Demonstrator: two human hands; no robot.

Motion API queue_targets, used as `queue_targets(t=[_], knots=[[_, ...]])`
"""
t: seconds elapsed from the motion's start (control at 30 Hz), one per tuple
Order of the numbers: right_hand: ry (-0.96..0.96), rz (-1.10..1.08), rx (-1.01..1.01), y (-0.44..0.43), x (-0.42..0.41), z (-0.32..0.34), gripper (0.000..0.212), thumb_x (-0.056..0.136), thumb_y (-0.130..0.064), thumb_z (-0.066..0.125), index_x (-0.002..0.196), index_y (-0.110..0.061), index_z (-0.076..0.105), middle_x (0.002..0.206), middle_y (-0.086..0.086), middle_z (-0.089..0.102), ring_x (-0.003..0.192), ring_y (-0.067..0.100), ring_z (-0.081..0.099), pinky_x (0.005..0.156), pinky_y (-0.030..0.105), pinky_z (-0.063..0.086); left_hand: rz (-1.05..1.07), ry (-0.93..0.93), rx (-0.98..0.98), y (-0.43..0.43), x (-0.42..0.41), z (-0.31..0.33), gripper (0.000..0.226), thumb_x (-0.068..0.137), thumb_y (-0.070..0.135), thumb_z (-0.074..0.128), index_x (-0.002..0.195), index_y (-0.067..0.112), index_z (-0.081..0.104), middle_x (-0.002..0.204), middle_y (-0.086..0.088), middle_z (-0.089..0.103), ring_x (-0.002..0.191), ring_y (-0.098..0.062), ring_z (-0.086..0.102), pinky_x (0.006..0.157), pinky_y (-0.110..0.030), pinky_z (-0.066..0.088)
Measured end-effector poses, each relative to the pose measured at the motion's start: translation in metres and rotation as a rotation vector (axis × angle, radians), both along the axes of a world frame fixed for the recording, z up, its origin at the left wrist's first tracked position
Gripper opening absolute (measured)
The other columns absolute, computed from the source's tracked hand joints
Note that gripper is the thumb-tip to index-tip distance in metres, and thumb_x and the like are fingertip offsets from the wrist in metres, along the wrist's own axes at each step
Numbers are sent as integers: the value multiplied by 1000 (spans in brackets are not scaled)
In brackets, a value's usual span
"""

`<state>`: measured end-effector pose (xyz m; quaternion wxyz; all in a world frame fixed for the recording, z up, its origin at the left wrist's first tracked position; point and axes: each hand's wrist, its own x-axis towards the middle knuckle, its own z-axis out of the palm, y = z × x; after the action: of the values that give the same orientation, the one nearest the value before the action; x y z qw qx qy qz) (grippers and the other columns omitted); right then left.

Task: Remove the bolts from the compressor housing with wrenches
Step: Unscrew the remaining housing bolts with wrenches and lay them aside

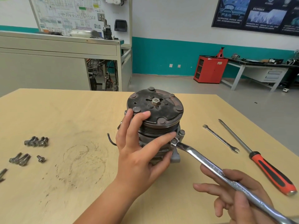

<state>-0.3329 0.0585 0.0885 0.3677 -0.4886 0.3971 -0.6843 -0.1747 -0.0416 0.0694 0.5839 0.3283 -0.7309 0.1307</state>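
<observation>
Training workshop — red tool cabinet (210, 69), jack stand (220, 53), wiring-diagram board (69, 13), workbench (262, 68).

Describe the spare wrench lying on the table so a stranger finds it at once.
Find the compressor standing mid-table. Right of it lie two long tools; the spare wrench is the one nearer the compressor. It is slim bare metal with forked ends, unlike the screwdriver with its red-and-black handle, and no hand holds it.

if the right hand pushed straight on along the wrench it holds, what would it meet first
Likely the bolt under the wrench head, on the compressor housing; the left hand grips right beside it.
</observation>
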Motion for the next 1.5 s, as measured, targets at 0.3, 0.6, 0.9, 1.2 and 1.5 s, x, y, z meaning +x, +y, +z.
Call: queue_targets(t=[0.3, 0.6, 0.9, 1.2, 1.5], knots=[[15, -18, -1, 1, -2, 0, 48, 41, -79, 72, 70, -40, 69, 82, -3, 75, 54, 25, 69, 32, 9, 36, -5, 1, -1, -1, 0, 0, 28, 79, 30, 68, 107, 39, 67, 135, -6, 34, 142, -33, 15, 116, -38, 14], [-97, -208, -109, -35, -8, 0, 28, 89, -46, 50, 70, -31, 65, 49, 2, 63, 33, 13, 50, 36, 11, 30, -10, -1, 5, 0, 0, -1, 22, 79, 31, 68, 99, 40, 68, 135, -5, 34, 142, -32, 15, 117, -38, 14], [-225, 431, 214, -146, -13, 47, 29, 84, -19, 48, 67, -17, 71, 39, -9, 32, 32, 3, 24, 36, 16, 25, -7, -4, 10, 1, 2, 0, 23, 83, 33, 66, 104, 41, 62, 135, -4, 34, 142, -31, 16, 115, -44, 21], [-715, 484, -113, -47, -55, -1, 38, 103, -11, 19, 119, 11, 45, 113, 43, 47, 109, 47, 48, 92, 50, 34, 41, 3, -22, -2, 1, -1, 38, 79, 32, 67, 116, 32, 57, 135, -5, 34, 140, -32, 17, 117, -37, 14], [-37, 38, -163, -12, 11, 6, 42, 47, -73, 75, 66, -36, 69, 71, 4, 74, 65, 21, 72, 51, 16, 53, 34, 10, -22, -1, 2, 0, 36, 79, 33, 67, 115, 30, 58, 135, -5, 35, 139, -33, 18, 117, -38, 16]])
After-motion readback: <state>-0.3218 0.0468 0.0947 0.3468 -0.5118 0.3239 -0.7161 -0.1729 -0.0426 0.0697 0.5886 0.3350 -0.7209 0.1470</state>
